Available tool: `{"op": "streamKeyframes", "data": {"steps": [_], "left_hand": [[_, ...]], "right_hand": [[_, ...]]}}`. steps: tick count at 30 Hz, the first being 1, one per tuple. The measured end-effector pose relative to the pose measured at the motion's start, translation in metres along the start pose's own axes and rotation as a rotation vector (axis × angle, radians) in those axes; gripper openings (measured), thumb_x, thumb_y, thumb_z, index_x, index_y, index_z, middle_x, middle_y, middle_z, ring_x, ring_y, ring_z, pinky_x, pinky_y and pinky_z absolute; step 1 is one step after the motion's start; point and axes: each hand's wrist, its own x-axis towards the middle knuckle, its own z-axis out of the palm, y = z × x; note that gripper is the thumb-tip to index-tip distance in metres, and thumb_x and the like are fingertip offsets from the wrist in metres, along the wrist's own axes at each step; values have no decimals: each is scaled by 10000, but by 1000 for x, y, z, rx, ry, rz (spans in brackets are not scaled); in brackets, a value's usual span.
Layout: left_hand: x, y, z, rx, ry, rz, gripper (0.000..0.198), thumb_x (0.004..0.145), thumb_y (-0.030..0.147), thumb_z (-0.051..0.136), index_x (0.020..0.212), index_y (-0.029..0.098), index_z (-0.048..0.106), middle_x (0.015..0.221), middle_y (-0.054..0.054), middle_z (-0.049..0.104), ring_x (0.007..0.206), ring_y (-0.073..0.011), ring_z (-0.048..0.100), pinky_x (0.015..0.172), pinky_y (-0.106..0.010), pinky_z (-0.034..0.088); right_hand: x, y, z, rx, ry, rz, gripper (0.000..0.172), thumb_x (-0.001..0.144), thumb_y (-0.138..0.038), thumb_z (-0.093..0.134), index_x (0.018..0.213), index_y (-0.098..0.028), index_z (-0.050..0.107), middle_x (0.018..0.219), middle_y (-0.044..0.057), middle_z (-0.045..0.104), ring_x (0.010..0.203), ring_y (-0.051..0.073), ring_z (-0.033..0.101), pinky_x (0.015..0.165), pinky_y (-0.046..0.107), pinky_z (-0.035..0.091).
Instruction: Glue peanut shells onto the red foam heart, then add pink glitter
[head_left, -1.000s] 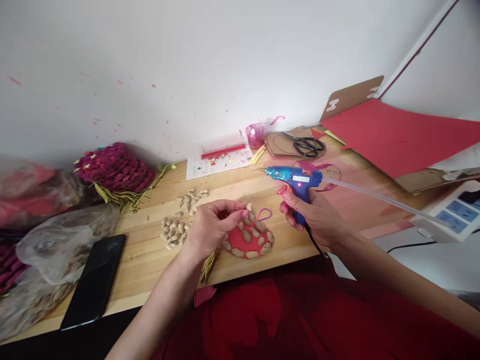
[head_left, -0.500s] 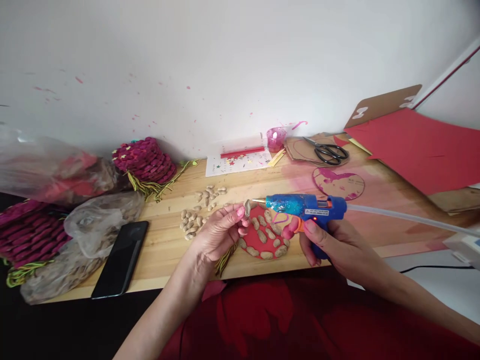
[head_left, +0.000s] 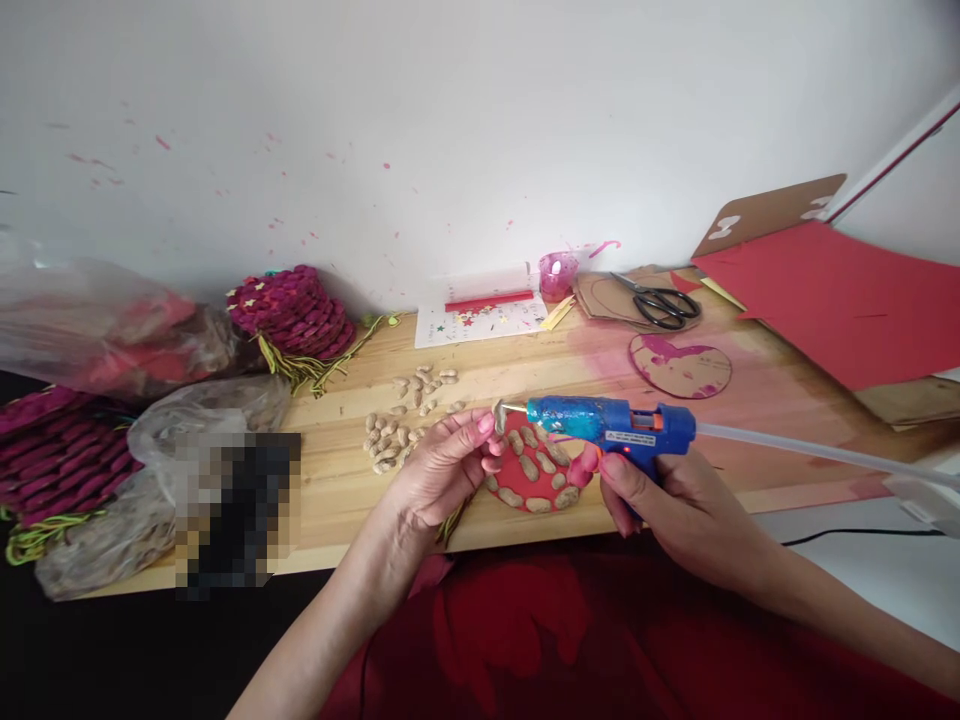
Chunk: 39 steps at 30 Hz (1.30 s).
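The left hand [head_left: 442,470] is pinching a peanut [head_left: 499,415] against the nozzle of the blue glue gun [head_left: 611,423], which the right hand [head_left: 679,505] is gripping, just above the red disc [head_left: 534,466] lying on the bench [head_left: 525,375], so glue lands on the shell.

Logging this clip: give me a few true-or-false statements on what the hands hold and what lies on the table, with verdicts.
1. The right hand grips a blue glue gun. True.
2. The left hand pinches a peanut at the gun's nozzle tip, above a red disc. True.
3. The red disc bears no peanuts. False: several lie on it.
4. Scissors lie on cardboard at the back of the table. True.
5. The gun's nozzle points to the person's right. False: it points left, toward the left hand.
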Motion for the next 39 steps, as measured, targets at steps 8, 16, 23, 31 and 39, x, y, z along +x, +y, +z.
{"op": "streamKeyframes", "data": {"steps": [8,16,23,31,39], "left_hand": [[-2,-3,-1,-30,-8,-1,278,720,322,900,724,133,696,672,-17,600,603,-87,506,552,-193,421],[-4,-2,0,-3,-4,-10,307,719,343,900,738,120,689,692,-23,592,609,-88,496,558,-199,417],[-2,-2,-1,-13,2,-9,303,719,338,899,730,126,683,670,-16,594,595,-86,496,555,-198,418],[-3,-1,0,-21,20,-12,319,694,327,919,721,122,675,659,-13,597,602,-80,503,551,-181,427],[-2,-3,-2,-14,10,-3,296,731,329,892,734,130,673,657,-8,600,596,-87,519,549,-190,438]], "right_hand": [[-2,-2,3,-13,14,-13,433,992,-579,446,718,-256,539,507,-35,531,461,140,497,463,285,391],[-1,1,3,-26,12,-25,457,995,-582,438,689,-254,526,509,-34,540,462,136,501,469,285,394],[-1,1,2,-38,9,-25,457,999,-584,437,714,-248,558,509,-39,536,463,136,503,467,285,388],[0,1,0,-36,28,-30,482,994,-604,439,671,-251,498,525,-33,542,492,141,513,498,290,407],[0,1,0,-47,23,-25,512,994,-608,439,650,-240,527,511,-29,551,489,136,515,499,289,396]]}}
